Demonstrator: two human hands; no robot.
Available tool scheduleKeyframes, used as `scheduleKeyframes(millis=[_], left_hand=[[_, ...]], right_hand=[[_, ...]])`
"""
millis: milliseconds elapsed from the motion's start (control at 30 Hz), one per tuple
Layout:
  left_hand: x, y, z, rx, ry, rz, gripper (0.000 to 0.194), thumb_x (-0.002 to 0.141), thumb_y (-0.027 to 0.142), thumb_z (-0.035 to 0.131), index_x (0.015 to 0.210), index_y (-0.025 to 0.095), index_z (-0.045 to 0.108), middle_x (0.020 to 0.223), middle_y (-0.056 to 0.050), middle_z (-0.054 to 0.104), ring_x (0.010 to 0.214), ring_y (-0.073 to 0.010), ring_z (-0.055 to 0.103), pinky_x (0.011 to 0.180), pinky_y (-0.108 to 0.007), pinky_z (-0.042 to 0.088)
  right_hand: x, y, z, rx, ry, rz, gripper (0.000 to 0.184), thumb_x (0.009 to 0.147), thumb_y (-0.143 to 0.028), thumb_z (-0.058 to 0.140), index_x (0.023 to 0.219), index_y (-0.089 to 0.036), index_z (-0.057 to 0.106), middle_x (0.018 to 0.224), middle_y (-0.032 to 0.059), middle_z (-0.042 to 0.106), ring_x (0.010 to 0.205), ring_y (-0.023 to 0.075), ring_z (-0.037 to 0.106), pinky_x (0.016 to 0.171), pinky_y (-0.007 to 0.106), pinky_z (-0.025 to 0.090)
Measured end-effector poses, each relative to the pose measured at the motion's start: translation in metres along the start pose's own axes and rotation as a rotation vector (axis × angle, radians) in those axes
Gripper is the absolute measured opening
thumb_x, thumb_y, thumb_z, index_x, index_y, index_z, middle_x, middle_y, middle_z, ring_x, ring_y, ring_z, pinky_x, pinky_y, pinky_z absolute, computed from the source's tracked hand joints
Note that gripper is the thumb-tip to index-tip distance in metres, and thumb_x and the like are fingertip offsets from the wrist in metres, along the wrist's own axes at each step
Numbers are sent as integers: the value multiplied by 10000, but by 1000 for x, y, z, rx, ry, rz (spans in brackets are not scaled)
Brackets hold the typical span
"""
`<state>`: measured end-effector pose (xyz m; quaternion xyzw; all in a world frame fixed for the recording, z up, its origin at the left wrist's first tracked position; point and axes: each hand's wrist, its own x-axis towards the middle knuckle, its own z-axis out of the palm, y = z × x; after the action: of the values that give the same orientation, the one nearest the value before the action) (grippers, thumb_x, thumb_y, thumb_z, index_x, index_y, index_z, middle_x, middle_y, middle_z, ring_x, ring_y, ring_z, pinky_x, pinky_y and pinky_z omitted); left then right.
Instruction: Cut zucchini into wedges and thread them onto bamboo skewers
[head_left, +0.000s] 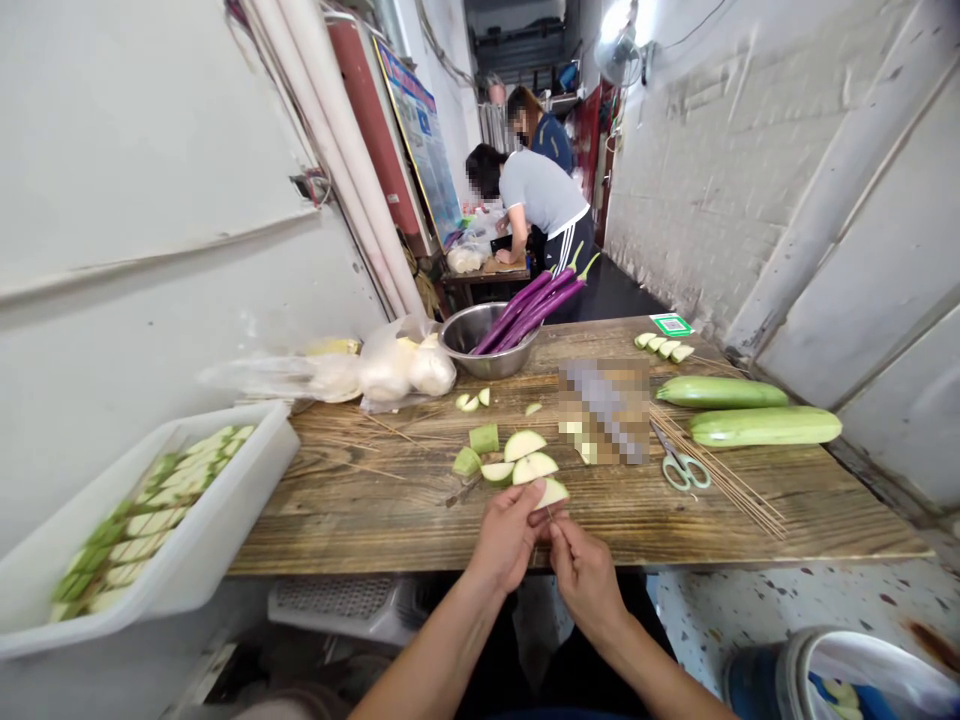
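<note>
My left hand pinches a pale green squash slice at the near edge of the wooden table. My right hand is closed just below it, pinching what looks like a thin bamboo skewer at the slice. More cut slices and green chunks lie just beyond my hands.
A white tray of skewered slices sits at the left. Two whole squashes, loose skewers and scissors lie to the right. A steel bowl holds purple eggplants. Two people work at the back.
</note>
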<state>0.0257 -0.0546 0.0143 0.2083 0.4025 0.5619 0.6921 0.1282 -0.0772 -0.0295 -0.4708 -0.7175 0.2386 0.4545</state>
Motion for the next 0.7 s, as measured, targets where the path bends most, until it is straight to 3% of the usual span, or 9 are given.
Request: scheduleKeyframes(millis=[167,400,500,700], left_hand=[[-2,-9,-1,46,-31,-22,336,649,317,720,903,104,665,778,-90,669,585,-119,589,542,-213,453],[6,8,5,20,69,83,304,659,308,717,872,111,627,869,-105,661,840,-218,631,627,-259,506],[9,13,6,18,117,62,257,652,256,723,828,110,606,838,-105,659,844,-251,636,591,-290,521],[10,13,0,-15,148,12,189,701,193,670,837,85,595,824,-131,664,784,-237,652,632,-309,535]], right_hand=[[1,0,0,45,-32,80,284,911,-265,315,717,-181,505,557,-13,500,481,108,460,488,207,323],[-2,-3,-7,105,-81,61,288,914,-267,317,731,-170,517,567,-10,498,492,108,463,509,203,332],[-2,-6,-8,108,-107,39,290,912,-257,317,723,-165,517,585,0,511,508,110,478,516,203,335],[-1,-6,-9,94,-126,18,261,903,-220,323,737,-163,517,597,1,523,513,107,488,528,198,338]])
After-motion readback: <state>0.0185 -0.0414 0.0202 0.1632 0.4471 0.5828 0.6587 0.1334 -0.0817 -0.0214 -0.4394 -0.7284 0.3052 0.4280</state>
